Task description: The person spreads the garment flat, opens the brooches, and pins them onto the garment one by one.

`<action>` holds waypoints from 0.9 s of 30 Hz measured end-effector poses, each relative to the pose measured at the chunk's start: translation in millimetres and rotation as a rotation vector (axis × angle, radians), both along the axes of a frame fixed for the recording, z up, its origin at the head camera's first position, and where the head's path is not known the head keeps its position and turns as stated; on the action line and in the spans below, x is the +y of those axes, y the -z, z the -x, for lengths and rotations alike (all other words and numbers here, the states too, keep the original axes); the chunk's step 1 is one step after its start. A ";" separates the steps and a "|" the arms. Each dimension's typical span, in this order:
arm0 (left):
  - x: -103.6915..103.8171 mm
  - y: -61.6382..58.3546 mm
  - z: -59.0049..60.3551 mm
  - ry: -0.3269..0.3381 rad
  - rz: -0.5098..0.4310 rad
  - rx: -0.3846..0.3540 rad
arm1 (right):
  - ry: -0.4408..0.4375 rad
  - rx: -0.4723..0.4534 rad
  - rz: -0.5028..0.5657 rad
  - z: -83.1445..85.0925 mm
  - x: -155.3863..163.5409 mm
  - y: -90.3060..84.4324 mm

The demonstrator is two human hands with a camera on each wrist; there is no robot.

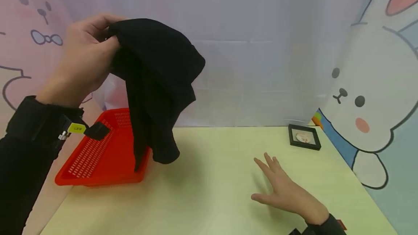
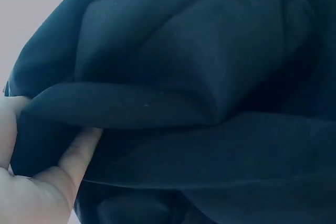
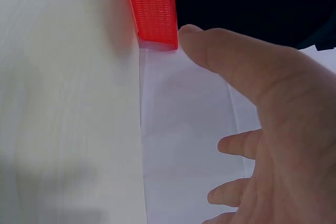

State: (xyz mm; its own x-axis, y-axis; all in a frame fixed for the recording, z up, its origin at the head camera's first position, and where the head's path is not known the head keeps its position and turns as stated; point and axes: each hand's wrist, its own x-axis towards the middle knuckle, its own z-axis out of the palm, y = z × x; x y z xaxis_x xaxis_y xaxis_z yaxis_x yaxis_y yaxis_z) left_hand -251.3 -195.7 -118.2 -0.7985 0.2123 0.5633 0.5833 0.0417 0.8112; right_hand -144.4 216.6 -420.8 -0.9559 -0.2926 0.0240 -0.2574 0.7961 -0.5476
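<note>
Black cloth (image 1: 156, 68) held up by the left hand (image 1: 85, 55), above the table (image 1: 212, 188)
The cloth is pinched at one side between the left thumb and fingers, and the rest hangs in loose folds, in the head view overlapping the right part of the red basket (image 1: 107, 164); whether any of it touches the rim cannot be told. Nothing is held by the right hand (image 1: 284, 191), whose fingers are spread above the table, well apart from the cloth. Control would probably be helped if a free edge were pinched by the right hand and the folds drawn apart, the left grip being kept firm. The lower corner should be held clear of the basket so that nothing is snagged
</note>
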 end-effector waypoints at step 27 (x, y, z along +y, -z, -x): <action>64.4 247.1 -13.5 0.234 0.973 0.098 | 0.006 -0.026 -0.009 -3.2 -1.3 -0.2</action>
State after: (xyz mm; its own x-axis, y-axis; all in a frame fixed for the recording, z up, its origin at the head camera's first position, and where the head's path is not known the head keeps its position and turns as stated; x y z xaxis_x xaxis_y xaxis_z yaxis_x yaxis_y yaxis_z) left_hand -237.8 -131.3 -365.3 -0.6373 0.7608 0.1229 0.7242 0.5366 0.4331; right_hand -141.3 215.3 -420.7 -0.9579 -0.2872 -0.0034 -0.2386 0.8023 -0.5472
